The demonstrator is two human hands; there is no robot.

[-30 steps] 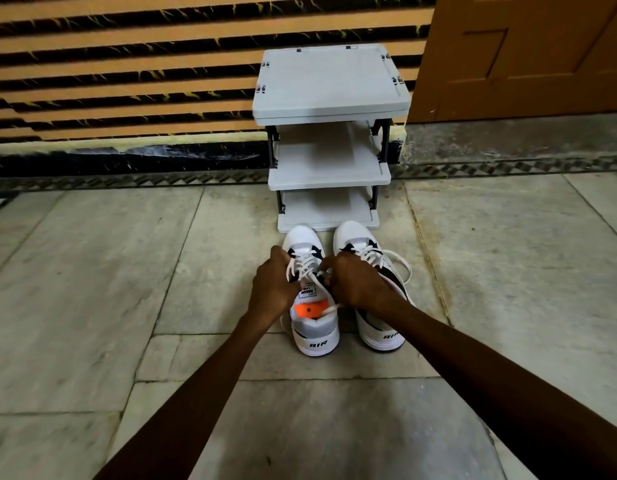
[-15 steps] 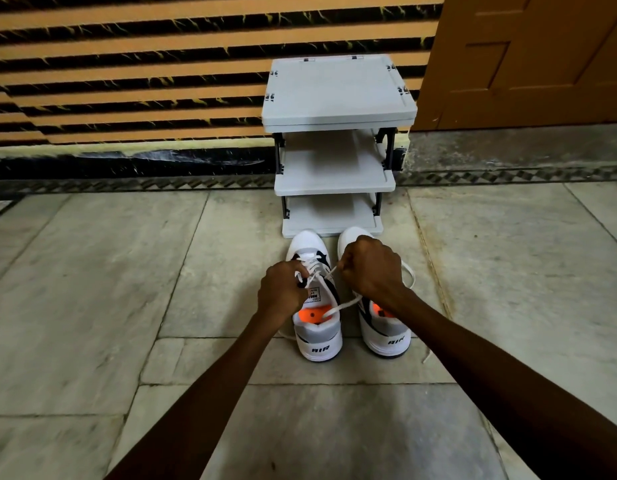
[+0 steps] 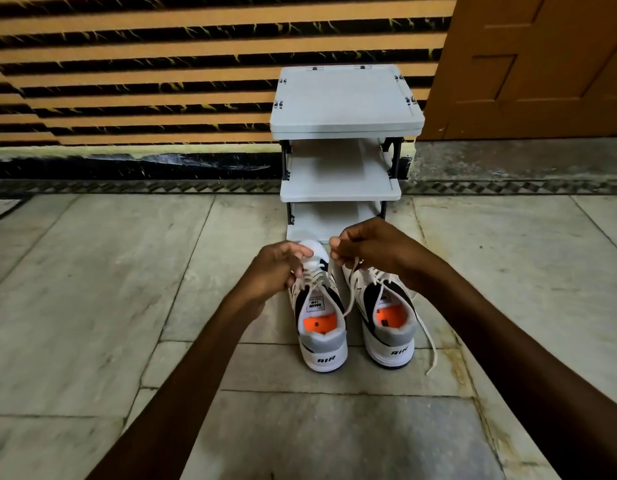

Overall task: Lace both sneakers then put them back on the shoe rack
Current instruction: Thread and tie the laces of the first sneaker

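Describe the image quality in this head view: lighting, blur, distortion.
Head view: dim, soft indoor light with no hard shadows; wide-angle lens bows the striped wall and floor joints; left hand and right hand slightly motion-blurred, forearms dark and underexposed; sneakers and shoe rack reasonably sharp.

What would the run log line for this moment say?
step: lacing left sneaker | left hand: on laces | right hand: pulling lace end up | right sneaker: lace loose | shoe rack: no shoes
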